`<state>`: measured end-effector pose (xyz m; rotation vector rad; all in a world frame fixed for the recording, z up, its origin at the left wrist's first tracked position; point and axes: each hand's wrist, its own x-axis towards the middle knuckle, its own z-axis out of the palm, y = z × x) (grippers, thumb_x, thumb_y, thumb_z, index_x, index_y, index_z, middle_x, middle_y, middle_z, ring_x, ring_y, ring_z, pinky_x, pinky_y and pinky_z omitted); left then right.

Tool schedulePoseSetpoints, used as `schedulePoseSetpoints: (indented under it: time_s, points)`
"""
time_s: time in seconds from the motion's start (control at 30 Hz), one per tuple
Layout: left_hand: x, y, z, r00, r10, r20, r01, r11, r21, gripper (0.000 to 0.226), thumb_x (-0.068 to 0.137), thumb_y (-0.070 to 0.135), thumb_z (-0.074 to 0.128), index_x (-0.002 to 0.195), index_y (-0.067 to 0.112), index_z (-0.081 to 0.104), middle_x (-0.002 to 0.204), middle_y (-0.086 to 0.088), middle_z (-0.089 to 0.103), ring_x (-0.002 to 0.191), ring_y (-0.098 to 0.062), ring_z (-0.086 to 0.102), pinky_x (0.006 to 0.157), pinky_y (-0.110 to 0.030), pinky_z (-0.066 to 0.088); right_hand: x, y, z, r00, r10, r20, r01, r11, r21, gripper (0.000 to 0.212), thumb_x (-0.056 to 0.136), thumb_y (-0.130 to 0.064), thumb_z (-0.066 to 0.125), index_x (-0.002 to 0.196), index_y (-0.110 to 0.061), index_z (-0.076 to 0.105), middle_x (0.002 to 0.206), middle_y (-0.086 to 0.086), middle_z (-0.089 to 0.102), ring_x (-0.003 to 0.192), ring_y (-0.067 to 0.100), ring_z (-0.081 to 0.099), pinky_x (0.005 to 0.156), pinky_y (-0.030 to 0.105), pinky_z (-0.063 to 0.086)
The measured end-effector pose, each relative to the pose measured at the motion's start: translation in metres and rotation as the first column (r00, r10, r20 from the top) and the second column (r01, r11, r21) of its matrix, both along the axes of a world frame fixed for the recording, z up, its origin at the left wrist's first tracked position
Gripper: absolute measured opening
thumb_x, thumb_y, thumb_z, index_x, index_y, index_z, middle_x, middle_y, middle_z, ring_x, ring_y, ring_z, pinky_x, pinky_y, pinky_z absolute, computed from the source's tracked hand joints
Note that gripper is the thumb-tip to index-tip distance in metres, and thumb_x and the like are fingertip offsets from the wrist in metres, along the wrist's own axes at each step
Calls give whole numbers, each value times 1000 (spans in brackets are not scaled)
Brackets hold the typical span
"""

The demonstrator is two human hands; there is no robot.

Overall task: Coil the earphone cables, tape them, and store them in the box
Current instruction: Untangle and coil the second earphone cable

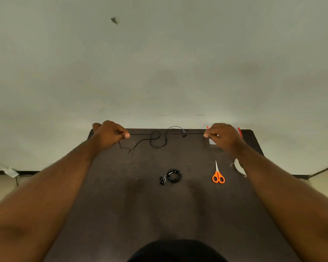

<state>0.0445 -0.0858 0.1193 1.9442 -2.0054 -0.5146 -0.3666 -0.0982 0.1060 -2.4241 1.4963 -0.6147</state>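
Observation:
A black earphone cable is stretched taut and level between my two hands above the far part of the dark table. My left hand pinches one end, my right hand pinches the other. Loose loops of black cable lie on the table under the taut stretch, with an earbud near the far edge. A second pair of earphones, coiled into a small bundle, lies at the table's middle. A box with red parts shows partly behind my right hand.
Orange-handled scissors lie right of the coiled bundle, blades pointing away from me. A pale roll, perhaps tape, peeks out beside my right forearm. Pale floor surrounds the table on all sides.

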Motion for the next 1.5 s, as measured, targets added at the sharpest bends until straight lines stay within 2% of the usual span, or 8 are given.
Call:
schedulePoseSetpoints:
  time_s: [0.27,0.37,0.6,0.77,0.87,1.1,1.3,1.5]
  points:
    - [6,-1,-8,994,105,-44,-106,994,-35,12,85,42,67,87,33,75,85,22,64,90,-3,50,90,-32,19,-2,-4,-5,998,-53,28,53,999,13,15,90,-18,64,94,-8,75,82,8,69,79,22,61,71,32,45]
    - [-13,2,-8,927,159,-339,-171,985,-6,10,86,34,68,79,29,72,82,16,68,86,-8,60,88,-29,37,-3,-5,-18,972,-216,91,204,971,125,18,91,-24,62,97,-12,75,83,4,68,79,16,59,68,26,40]
    - [-83,-3,-7,827,100,-553,-70,995,75,13,90,18,65,77,17,68,71,3,64,54,-3,55,54,-17,46,19,-7,-28,798,-601,49,550,758,350,56,97,-40,48,145,-12,35,141,13,47,126,35,46,102,47,38]
    - [-122,-16,-1,911,-58,-407,86,995,50,14,88,18,65,85,6,71,85,-3,70,77,-12,60,71,-24,47,85,9,-6,669,-420,612,-11,819,574,59,95,-3,50,147,-24,32,149,3,36,77,21,69,68,30,58]
    - [-135,-23,5,930,-135,-341,173,981,84,13,87,17,67,78,8,71,68,3,63,61,-6,53,57,-18,39,116,12,-8,601,-409,687,-229,736,637,68,90,10,52,147,-20,31,135,0,49,97,21,68,82,29,57]
    - [-125,-32,3,924,-188,-332,241,962,126,20,85,22,69,68,11,71,58,7,60,51,-1,48,55,-19,37,115,6,-12,700,-334,631,-54,856,514,15,81,-5,72,87,-18,76,88,12,74,84,23,69,87,40,56]
    - [-75,-35,-1,936,-222,-275,264,956,128,38,83,34,71,68,0,65,60,-8,60,51,-6,47,56,-20,40,71,-4,-8,905,-221,365,96,939,331,6,84,-14,70,86,-15,76,65,-18,65,60,-7,60,69,21,47]
    - [-2,-34,1,975,-120,-186,138,987,87,12,80,32,75,84,20,77,69,24,65,67,12,61,63,-13,42,15,-2,-10,946,-241,219,187,952,242,13,88,-13,66,93,-6,75,86,7,74,77,16,67,81,40,55]
